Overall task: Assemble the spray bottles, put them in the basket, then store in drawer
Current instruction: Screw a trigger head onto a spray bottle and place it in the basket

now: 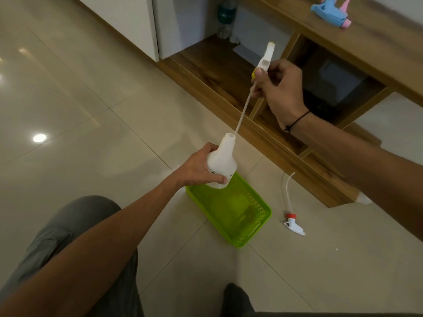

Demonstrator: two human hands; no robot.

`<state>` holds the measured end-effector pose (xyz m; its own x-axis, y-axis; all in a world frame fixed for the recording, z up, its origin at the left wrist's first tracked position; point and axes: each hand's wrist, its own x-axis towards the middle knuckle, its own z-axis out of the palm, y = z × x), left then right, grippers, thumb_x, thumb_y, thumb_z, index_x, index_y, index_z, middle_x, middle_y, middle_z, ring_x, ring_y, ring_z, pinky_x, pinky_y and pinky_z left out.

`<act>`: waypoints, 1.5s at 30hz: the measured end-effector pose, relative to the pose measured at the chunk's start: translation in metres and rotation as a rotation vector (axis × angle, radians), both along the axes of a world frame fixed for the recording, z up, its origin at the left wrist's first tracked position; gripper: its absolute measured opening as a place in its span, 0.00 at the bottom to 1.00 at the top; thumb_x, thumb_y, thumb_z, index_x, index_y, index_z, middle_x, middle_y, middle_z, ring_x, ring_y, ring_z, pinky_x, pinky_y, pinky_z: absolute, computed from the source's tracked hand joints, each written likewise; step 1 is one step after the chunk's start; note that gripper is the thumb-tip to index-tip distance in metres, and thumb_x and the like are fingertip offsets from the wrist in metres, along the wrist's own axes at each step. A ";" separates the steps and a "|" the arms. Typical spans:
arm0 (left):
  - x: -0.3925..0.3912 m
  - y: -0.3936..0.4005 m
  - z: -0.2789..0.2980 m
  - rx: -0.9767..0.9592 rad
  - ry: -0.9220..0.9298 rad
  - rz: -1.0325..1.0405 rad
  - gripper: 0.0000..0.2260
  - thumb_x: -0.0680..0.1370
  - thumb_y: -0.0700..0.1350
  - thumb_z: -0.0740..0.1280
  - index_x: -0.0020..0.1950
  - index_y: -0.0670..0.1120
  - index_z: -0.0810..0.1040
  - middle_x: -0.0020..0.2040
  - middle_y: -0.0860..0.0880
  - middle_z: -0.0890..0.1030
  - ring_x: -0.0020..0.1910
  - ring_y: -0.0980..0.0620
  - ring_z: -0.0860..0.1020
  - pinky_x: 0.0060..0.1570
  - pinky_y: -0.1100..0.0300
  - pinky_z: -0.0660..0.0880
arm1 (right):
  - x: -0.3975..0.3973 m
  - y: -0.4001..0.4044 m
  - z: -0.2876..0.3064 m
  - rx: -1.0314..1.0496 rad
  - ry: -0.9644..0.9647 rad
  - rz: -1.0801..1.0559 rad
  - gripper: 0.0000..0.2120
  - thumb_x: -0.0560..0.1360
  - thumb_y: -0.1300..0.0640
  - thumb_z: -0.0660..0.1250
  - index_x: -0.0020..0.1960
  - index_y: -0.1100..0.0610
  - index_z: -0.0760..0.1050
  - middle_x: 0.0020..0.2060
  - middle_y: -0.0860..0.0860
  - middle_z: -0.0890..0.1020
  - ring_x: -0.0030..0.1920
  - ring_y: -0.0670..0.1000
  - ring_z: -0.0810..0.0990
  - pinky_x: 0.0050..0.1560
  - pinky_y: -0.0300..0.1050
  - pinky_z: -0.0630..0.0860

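Left hand point(196, 167) has its fingers point(217, 178) wrapped round the body of a white plastic spray bottle point(220, 164), held upright, neck open, above the near corner of a lime-green perforated plastic basket point(231, 209) on the tiled floor point(91, 110). Right hand point(280, 88) pinches a white trigger sprayer head with yellow nozzle point(265, 60); its long white dip tube point(242, 110) slants down from those fingers, tip right at the bottle mouth rim. Basket interior is bare. A second white sprayer head with red collar point(294, 224) lies on the floor below the right hand, just beside the basket's right edge, not touching. A wooden shelf unit point(229, 72) runs behind both hands; a blue and pink sprayer head point(332, 12) sits on top of it.
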<state>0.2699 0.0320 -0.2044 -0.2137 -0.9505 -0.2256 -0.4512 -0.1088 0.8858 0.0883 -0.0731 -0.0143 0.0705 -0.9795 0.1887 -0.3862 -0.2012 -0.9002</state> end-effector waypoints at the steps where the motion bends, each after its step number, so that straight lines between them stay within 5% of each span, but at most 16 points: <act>1: 0.000 0.001 0.001 0.003 -0.002 -0.014 0.43 0.63 0.55 0.86 0.73 0.54 0.68 0.63 0.57 0.77 0.61 0.53 0.79 0.49 0.64 0.77 | 0.001 0.004 -0.006 0.013 0.008 0.009 0.16 0.83 0.57 0.69 0.65 0.66 0.75 0.55 0.61 0.85 0.47 0.54 0.89 0.48 0.48 0.87; 12: -0.002 -0.011 0.012 -0.063 0.054 0.065 0.43 0.62 0.58 0.85 0.73 0.53 0.71 0.63 0.54 0.81 0.60 0.54 0.81 0.52 0.60 0.80 | -0.014 0.041 -0.076 0.181 0.053 0.227 0.17 0.77 0.67 0.75 0.64 0.71 0.78 0.59 0.65 0.84 0.60 0.60 0.85 0.61 0.60 0.83; 18: -0.004 -0.010 0.009 -0.031 0.018 -0.016 0.37 0.64 0.52 0.87 0.67 0.56 0.72 0.57 0.59 0.81 0.56 0.61 0.81 0.47 0.65 0.77 | -0.030 0.031 -0.085 0.281 0.003 0.414 0.13 0.78 0.70 0.72 0.62 0.68 0.79 0.56 0.58 0.83 0.58 0.53 0.83 0.54 0.51 0.86; 23: 0.003 -0.013 0.010 -0.019 0.013 -0.116 0.35 0.65 0.46 0.87 0.67 0.53 0.74 0.60 0.54 0.82 0.58 0.55 0.82 0.51 0.61 0.81 | -0.043 0.020 -0.089 0.326 0.079 0.508 0.18 0.77 0.73 0.70 0.67 0.71 0.77 0.59 0.58 0.83 0.54 0.43 0.86 0.53 0.40 0.84; 27: 0.007 -0.014 0.008 0.021 0.033 -0.168 0.35 0.65 0.42 0.87 0.68 0.51 0.76 0.62 0.51 0.83 0.60 0.52 0.83 0.54 0.58 0.82 | -0.051 0.021 -0.091 0.324 0.116 0.540 0.21 0.76 0.73 0.72 0.68 0.69 0.74 0.58 0.54 0.83 0.58 0.46 0.84 0.60 0.45 0.83; 32: -0.002 -0.015 0.005 -0.013 -0.045 -0.124 0.40 0.63 0.49 0.88 0.71 0.51 0.74 0.63 0.54 0.80 0.60 0.52 0.81 0.52 0.60 0.79 | -0.053 0.021 -0.086 0.271 0.222 0.532 0.20 0.74 0.67 0.78 0.64 0.67 0.80 0.59 0.61 0.86 0.62 0.62 0.84 0.66 0.59 0.82; 37: -0.021 -0.010 0.001 -0.162 -0.213 0.060 0.47 0.58 0.60 0.86 0.73 0.52 0.71 0.65 0.55 0.72 0.61 0.52 0.76 0.55 0.50 0.79 | -0.052 0.026 -0.089 0.237 0.285 0.433 0.12 0.71 0.61 0.82 0.52 0.60 0.84 0.47 0.46 0.89 0.51 0.50 0.88 0.52 0.56 0.86; 45: -0.025 -0.008 -0.003 -0.258 -0.263 0.059 0.48 0.65 0.57 0.83 0.79 0.53 0.63 0.75 0.52 0.72 0.71 0.48 0.73 0.58 0.47 0.78 | -0.060 0.039 -0.112 0.317 -0.003 0.253 0.21 0.75 0.65 0.78 0.65 0.67 0.78 0.53 0.69 0.84 0.55 0.62 0.88 0.49 0.52 0.88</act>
